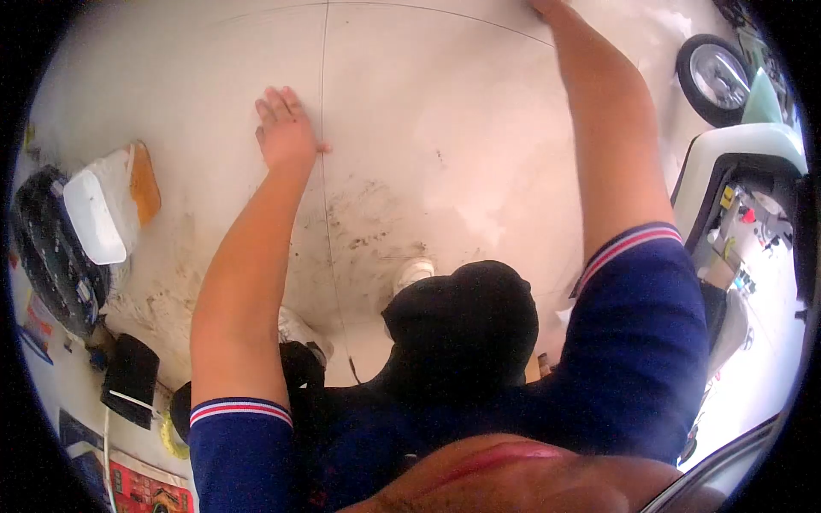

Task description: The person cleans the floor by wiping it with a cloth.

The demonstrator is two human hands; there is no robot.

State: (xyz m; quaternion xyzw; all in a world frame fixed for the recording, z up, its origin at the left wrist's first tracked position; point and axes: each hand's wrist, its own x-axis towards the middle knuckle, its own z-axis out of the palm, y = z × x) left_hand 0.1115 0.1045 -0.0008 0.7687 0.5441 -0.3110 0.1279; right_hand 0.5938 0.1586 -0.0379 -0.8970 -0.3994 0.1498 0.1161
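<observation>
My left hand (pixel 287 132) is stretched out over the pale tiled floor (pixel 410 111), near a tile seam, with its fingers spread and nothing held. At the top edge of the view, my right arm reaches forward; only a small part of my right hand (pixel 546 7) shows there, and its fingers are cut off by the frame. Dark smudges mark the floor between my arms. My bent knee in black cloth and a light shoe (pixel 415 272) are below them.
A wheel with a tyre (pixel 718 79) lies at the upper right, beside a white and black frame (pixel 740 141). Along the left are a white container (pixel 94 214), a black ribbed object (pixel 51 248) and a black box (pixel 132 376). A red printed sheet (pixel 141 483) is at the lower left.
</observation>
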